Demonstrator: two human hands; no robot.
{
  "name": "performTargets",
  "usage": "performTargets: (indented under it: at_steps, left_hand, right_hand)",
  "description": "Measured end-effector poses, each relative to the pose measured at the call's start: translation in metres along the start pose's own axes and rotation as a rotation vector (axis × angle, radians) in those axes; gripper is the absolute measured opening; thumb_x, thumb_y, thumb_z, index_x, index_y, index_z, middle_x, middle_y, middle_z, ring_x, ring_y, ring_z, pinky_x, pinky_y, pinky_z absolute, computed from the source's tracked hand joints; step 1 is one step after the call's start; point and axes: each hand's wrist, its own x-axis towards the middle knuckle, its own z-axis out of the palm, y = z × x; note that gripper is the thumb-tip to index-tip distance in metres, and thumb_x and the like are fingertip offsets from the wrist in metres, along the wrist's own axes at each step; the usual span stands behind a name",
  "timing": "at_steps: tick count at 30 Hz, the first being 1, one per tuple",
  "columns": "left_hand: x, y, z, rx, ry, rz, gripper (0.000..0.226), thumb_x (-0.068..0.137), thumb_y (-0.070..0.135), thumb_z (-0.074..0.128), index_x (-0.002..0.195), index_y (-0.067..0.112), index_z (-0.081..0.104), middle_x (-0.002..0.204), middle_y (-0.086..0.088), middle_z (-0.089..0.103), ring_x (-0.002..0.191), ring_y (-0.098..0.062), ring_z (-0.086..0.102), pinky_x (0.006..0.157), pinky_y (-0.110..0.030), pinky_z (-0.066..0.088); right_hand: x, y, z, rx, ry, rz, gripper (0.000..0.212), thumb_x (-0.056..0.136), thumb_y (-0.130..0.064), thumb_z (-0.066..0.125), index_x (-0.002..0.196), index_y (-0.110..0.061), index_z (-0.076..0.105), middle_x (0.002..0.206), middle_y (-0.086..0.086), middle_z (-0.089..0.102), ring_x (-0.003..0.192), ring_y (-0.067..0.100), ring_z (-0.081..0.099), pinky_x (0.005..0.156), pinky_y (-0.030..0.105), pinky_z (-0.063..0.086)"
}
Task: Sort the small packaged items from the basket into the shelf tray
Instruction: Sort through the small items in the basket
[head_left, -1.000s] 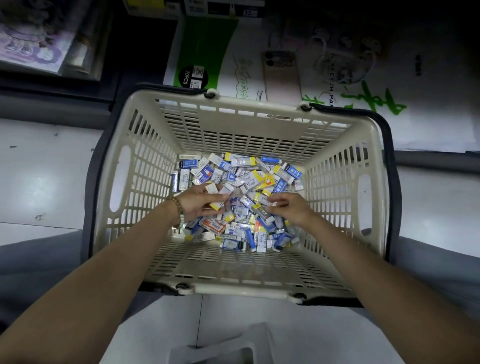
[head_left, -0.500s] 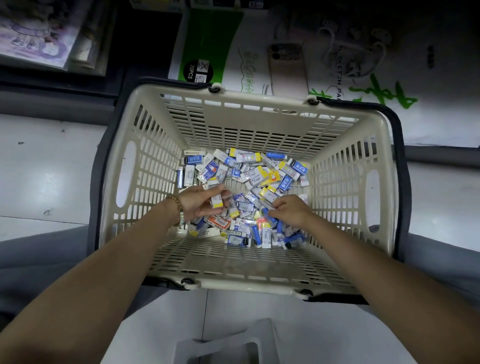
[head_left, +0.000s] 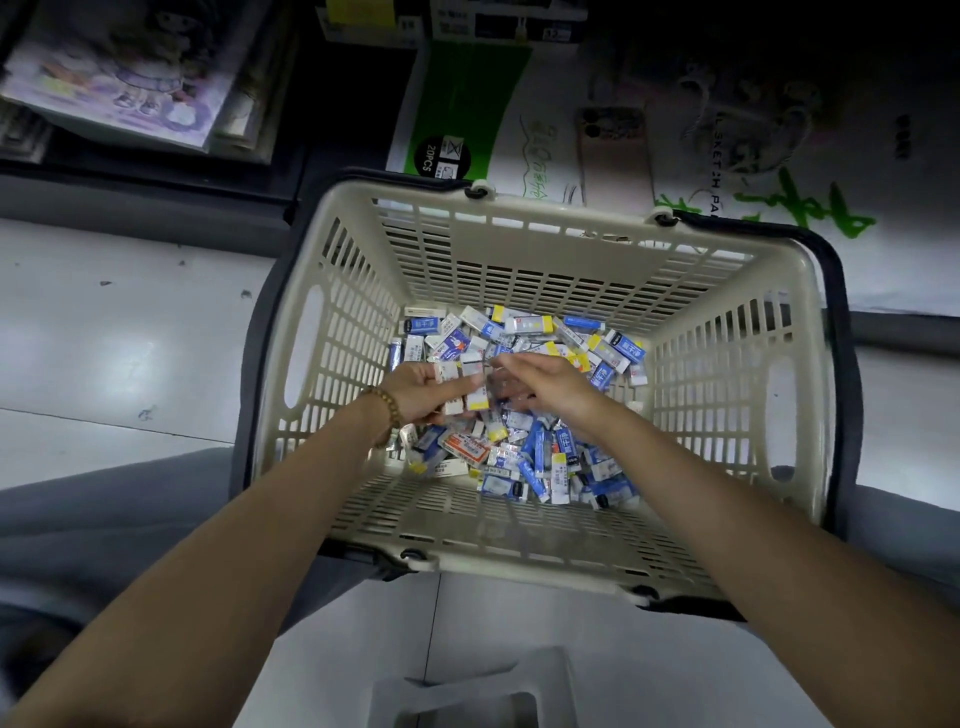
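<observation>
While both arms are reaching down into the cream plastic basket (head_left: 358, 322), the person is gathering stock by the handful, which looks like a way to save trips to the tray. Starting at the left, pale floor tiles (head_left: 104, 338) are lying beside the basket, and a stack of illustrated books (head_left: 119, 78) is sitting on a low shelf beyond them. A beaded bracelet (head_left: 387, 415) is circling the left wrist, and the left hand (head_left: 421, 392) is keeping its grip closed on several white packets (head_left: 470, 387), lined up side by side against the palm, probably so that like items are staying together. Just to the right, the right hand (head_left: 550, 387) is hovering over the pile with its fingers blurred and partly curled near the left hand's bundle; whether its grip is holding a packet I cannot tell. Under and around both hands, the small packaged items (head_left: 545, 457), mostly blue, white and yellow, are lying loose across the basket floor, so most of the sorting seems to be ahead. Beyond the basket's far rim, a green and white sketch-paper pack (head_left: 467, 104) is lying flat with a phone (head_left: 615, 150) resting on it. No shelf tray is showing anywhere in the head view.
</observation>
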Motion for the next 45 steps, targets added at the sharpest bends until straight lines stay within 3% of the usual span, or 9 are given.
performTargets:
  at_steps: [4, 9, 13, 17, 24, 27, 31, 39, 45]
  left_hand:
    - [-0.009, 0.004, -0.006, 0.040, -0.106, 0.087, 0.027, 0.077, 0.037, 0.073, 0.060, 0.020, 0.061, 0.049, 0.009, 0.060, 0.051, -0.003, 0.065, 0.046, -0.011, 0.048]
    - [-0.028, 0.017, -0.038, -0.068, -0.030, 0.114, 0.033, 0.097, 0.033, 0.045, 0.108, 0.006, 0.060, 0.105, -0.011, 0.070, 0.090, -0.018, 0.069, 0.084, -0.034, 0.056]
    - [-0.055, 0.045, -0.061, -0.081, 0.042, 0.278, 0.032, 0.099, 0.032, 0.037, 0.099, 0.007, 0.057, 0.087, -0.006, 0.065, 0.068, -0.011, 0.068, 0.061, -0.024, 0.058]
    - [-0.083, 0.065, -0.087, -0.287, 0.051, 0.413, 0.031, 0.099, 0.030, 0.038, 0.091, 0.010, 0.061, 0.068, 0.001, 0.069, 0.067, -0.013, 0.069, 0.062, -0.023, 0.057]
    - [-0.096, 0.048, -0.110, -0.411, 0.163, 0.467, 0.033, 0.098, 0.032, 0.039, 0.092, 0.010, 0.064, 0.078, 0.000, 0.073, 0.072, -0.012, 0.070, 0.065, -0.022, 0.057]
    - [-0.097, 0.046, -0.110, -0.513, 0.173, 0.491, 0.034, 0.099, 0.030, 0.037, 0.092, 0.011, 0.064, 0.077, 0.001, 0.073, 0.072, -0.011, 0.070, 0.064, -0.020, 0.056]
    - [-0.099, 0.047, -0.111, -0.561, 0.163, 0.498, 0.034, 0.100, 0.029, 0.036, 0.094, 0.010, 0.063, 0.076, 0.002, 0.072, 0.071, -0.010, 0.069, 0.063, -0.019, 0.056]
    - [-0.099, 0.049, -0.112, -0.601, 0.154, 0.487, 0.033, 0.100, 0.029, 0.037, 0.093, 0.010, 0.063, 0.075, 0.001, 0.072, 0.070, -0.010, 0.069, 0.061, -0.019, 0.056]
    - [-0.099, 0.048, -0.114, -0.597, 0.118, 0.485, 0.033, 0.100, 0.030, 0.037, 0.095, 0.010, 0.063, 0.077, 0.001, 0.073, 0.071, -0.011, 0.069, 0.064, -0.021, 0.058]
  right_hand:
    - [0.012, -0.008, 0.026, 0.041, -0.012, 0.034, 0.053, 0.086, -0.031, 0.065, 0.131, -0.006, 0.052, 0.131, 0.007, 0.057, 0.115, 0.019, 0.058, 0.086, 0.025, 0.051]
    - [0.028, -0.007, 0.023, 0.090, 0.059, 0.065, 0.040, 0.093, -0.020, 0.057, 0.128, -0.001, 0.052, 0.134, 0.016, 0.054, 0.113, 0.025, 0.059, 0.089, 0.026, 0.052]
    - [0.044, -0.001, 0.018, -0.374, 0.073, 0.007, 0.032, 0.090, -0.010, 0.061, 0.120, 0.000, 0.059, 0.121, 0.015, 0.060, 0.105, 0.025, 0.058, 0.094, 0.031, 0.046]
    - [0.061, -0.018, 0.037, -0.342, 0.092, -0.142, 0.032, 0.084, -0.010, 0.069, 0.113, -0.001, 0.061, 0.104, 0.015, 0.060, 0.091, 0.020, 0.054, 0.090, 0.033, 0.047]
    - [0.082, -0.006, 0.067, -0.873, -0.064, -0.175, 0.050, 0.074, -0.039, 0.077, 0.118, -0.018, 0.061, 0.128, 0.005, 0.049, 0.125, 0.023, 0.040, 0.106, 0.037, 0.031]
    - [0.078, 0.009, 0.080, -0.899, -0.061, -0.185, 0.054, 0.071, -0.048, 0.076, 0.117, -0.023, 0.063, 0.122, 0.004, 0.049, 0.121, 0.023, 0.043, 0.105, 0.036, 0.029]
    - [0.073, 0.024, 0.108, -0.978, -0.070, -0.177, 0.073, 0.074, -0.058, 0.067, 0.138, -0.032, 0.044, 0.146, 0.006, 0.032, 0.136, 0.024, 0.026, 0.109, 0.039, 0.015]
    - [0.069, 0.031, 0.129, -0.788, 0.077, -0.244, 0.050, 0.070, -0.031, 0.081, 0.112, -0.024, 0.055, 0.115, 0.002, 0.053, 0.114, 0.024, 0.047, 0.097, 0.036, 0.040]
    - [0.069, 0.027, 0.130, -0.653, -0.075, -0.117, 0.037, 0.080, -0.027, 0.073, 0.113, -0.014, 0.061, 0.118, 0.006, 0.062, 0.090, 0.018, 0.058, 0.075, 0.024, 0.045]
